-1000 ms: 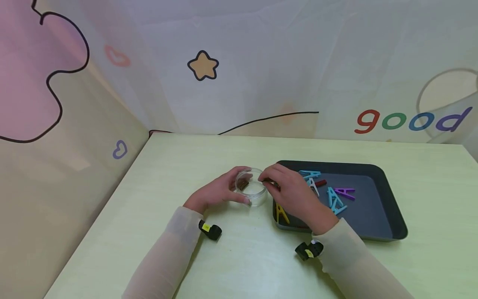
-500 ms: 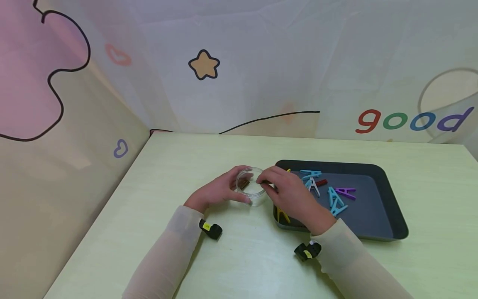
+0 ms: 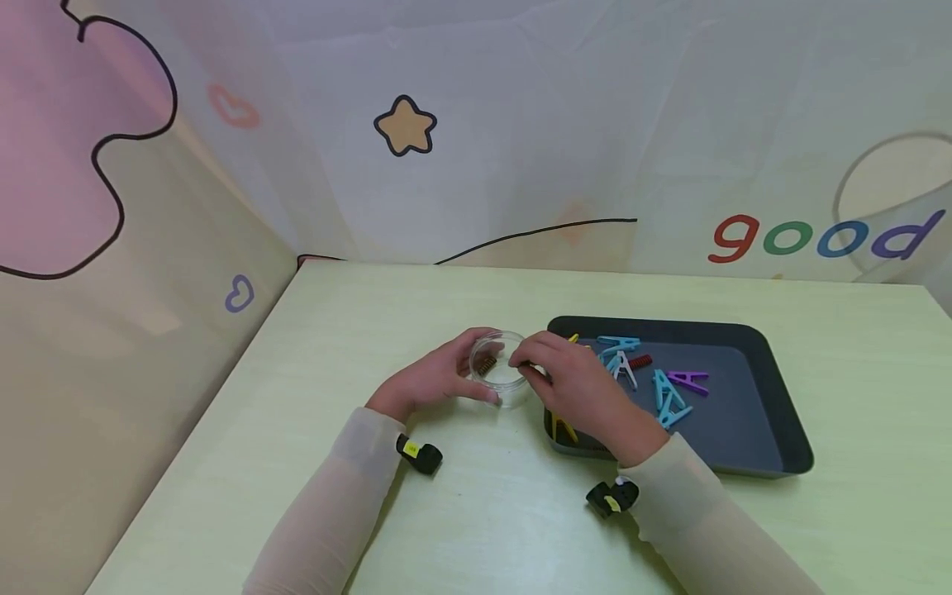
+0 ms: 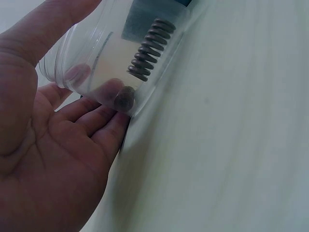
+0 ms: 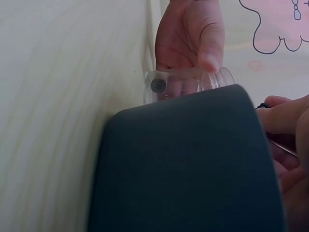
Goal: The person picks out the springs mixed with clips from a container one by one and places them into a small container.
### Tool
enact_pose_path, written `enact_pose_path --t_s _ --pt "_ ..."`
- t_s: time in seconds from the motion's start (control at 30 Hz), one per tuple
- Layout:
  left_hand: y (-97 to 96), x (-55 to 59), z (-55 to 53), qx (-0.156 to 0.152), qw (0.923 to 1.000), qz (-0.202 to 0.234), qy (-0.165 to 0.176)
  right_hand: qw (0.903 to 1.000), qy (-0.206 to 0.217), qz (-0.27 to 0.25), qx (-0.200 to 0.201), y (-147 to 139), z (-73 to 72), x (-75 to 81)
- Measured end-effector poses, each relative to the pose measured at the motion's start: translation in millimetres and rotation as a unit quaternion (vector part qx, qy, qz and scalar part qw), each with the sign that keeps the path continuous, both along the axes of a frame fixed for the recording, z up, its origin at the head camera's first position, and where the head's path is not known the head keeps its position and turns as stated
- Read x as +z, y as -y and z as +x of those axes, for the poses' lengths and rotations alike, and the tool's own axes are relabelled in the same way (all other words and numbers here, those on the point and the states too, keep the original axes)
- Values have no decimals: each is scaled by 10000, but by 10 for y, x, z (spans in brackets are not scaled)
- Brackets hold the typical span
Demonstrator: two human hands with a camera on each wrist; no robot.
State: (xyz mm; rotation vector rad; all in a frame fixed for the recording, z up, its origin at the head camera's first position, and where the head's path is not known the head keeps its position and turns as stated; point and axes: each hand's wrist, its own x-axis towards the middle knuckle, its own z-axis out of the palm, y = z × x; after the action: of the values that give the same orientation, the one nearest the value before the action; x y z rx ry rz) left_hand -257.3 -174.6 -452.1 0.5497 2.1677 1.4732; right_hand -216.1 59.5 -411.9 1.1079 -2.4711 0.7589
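While curling the left hand (image 3: 439,373) round the clear jar (image 3: 506,376) at mid-frame, pinches a mostly hidden dark piece (image 3: 525,364) with the right hand (image 3: 578,382), apparently adding to the spring (image 4: 151,50) inside, and probably needs a release.

Your pale table (image 3: 476,521) carries a clear jar (image 3: 499,365) at your twelve o'clock and a dark tray (image 3: 747,430) at your one o'clock.

Pale-green tabletop (image 3: 439,299) lies free beyond the transparent round jar (image 3: 502,377); rightward, the right hand (image 3: 583,388) and dark-grey rectangular tray (image 3: 777,397) obstruct.
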Motion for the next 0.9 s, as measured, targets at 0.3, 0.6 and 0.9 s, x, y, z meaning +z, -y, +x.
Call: enact_pose_path --t_s 0.3,0.6,0.9 --pt "-1 7 5 12 10000 28 -34 9997 -96 200 73 0 -5 1" --pt "4 -4 -6 27 10000 -34 -58 9997 -153 139 112 -3 -10 0" --pt "2 -5 -5 -12 10000 -22 -82 9997 -198 99 90 -2 -26 -31"
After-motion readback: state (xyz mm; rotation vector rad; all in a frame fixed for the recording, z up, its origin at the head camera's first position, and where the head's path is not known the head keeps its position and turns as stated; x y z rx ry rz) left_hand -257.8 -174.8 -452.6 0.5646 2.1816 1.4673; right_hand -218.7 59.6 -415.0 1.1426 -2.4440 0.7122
